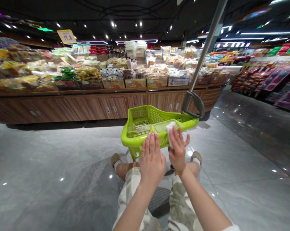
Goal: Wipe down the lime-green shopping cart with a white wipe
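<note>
A bright green plastic shopping basket (134, 141) with a long pull handle (205, 48) stands in front of my knees. My left hand (152, 160) lies with its fingers stretched out flat against the near rim of the basket. Beside it, my right hand (178, 149) presses a crumpled white tissue (170, 126) to the near rim, by a pale flat panel (162, 126). Part of the tissue is hidden behind the fingers. Through the basket's open top its latticed walls and floor show.
Behind the basket runs a wooden display counter (92, 106) piled with packaged food and a price sign (66, 37). More shelves of packets (255, 77) stand at the right. Shiny grey floor tiles (51, 166) lie around my legs.
</note>
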`<state>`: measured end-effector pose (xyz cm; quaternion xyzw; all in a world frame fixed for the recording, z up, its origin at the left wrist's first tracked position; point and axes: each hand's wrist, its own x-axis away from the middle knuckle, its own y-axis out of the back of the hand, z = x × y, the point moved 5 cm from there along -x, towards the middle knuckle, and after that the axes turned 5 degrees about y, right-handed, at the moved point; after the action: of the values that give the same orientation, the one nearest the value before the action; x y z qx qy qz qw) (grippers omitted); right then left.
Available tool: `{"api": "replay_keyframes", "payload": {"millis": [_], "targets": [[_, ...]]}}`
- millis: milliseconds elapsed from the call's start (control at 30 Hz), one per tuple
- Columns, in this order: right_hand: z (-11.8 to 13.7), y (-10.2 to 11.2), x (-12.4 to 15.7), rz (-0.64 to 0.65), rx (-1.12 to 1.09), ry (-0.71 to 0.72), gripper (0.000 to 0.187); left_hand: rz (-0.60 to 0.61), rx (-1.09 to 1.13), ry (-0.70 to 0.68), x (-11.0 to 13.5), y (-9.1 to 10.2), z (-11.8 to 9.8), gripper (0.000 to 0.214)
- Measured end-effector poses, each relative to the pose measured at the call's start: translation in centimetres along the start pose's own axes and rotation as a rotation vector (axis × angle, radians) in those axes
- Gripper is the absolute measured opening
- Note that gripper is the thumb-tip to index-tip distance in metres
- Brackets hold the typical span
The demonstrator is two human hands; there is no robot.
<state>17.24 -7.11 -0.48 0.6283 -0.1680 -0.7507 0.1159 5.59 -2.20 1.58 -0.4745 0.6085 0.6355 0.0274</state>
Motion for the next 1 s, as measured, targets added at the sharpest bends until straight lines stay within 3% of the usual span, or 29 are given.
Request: {"api": "replay_keyframes", "payload": {"millis": [67, 133, 200, 300, 400, 533, 600, 700, 833, 933, 1000], "targets": [[1.7, -0.4, -0.1, 0.079, -0.023, 0.178, 0.066, 0.0, -0.003, -0.004, 0.0, 0.0, 0.0, 0.074], [0.9, -0.4, 0.1, 0.079, -0.002, 0.224, 0.065, 0.005, -0.009, -0.01, 0.0, 0.0, 0.1, 0.074], [-1.5, -0.3, 0.3, 0.007, 0.031, 0.137, 0.066, 0.01, -0.015, -0.016, 0.0, 0.0, 0.2, 0.074], [-4.7, 0.1, 0.8, -0.163, 0.071, -0.119, 0.069, 0.003, -0.014, -0.022, 0.0, 0.0, 0.2, 0.074], [-3.7, -0.1, 0.6, -0.181, 0.091, -0.237, 0.072, -0.008, -0.008, -0.022, 0.0, -0.1, 0.1, 0.074], [1.5, -0.8, -0.3, 0.031, 0.028, 0.107, 0.069, -0.022, 0.0, -0.014, 0.0, -0.4, -0.1, 0.074], [1.7, -0.6, -0.2, 0.067, 0.01, 0.201, 0.066, -0.028, 0.001, -0.006, 0.0, -0.4, 0.0, 0.074], [-1.7, 0.0, 0.3, 0.0, 0.025, 0.095, 0.067, -0.024, 0.006, -0.012, 0.0, -0.3, 0.1, 0.075], [-5.8, 0.2, 1.7, -0.209, 0.028, -0.227, 0.07, -0.011, 0.008, -0.018, -0.1, -0.3, -0.1, 0.074], [-3.9, -0.4, 1.9, -0.182, 0.023, -0.305, 0.073, -0.015, 0.004, -0.003, -0.1, -0.4, -0.4, 0.074], [-1.1, -0.7, 1.3, -0.088, 0.011, -0.16, 0.074, -0.026, 0.005, 0.009, -0.1, -0.5, -0.4, 0.074]]}}
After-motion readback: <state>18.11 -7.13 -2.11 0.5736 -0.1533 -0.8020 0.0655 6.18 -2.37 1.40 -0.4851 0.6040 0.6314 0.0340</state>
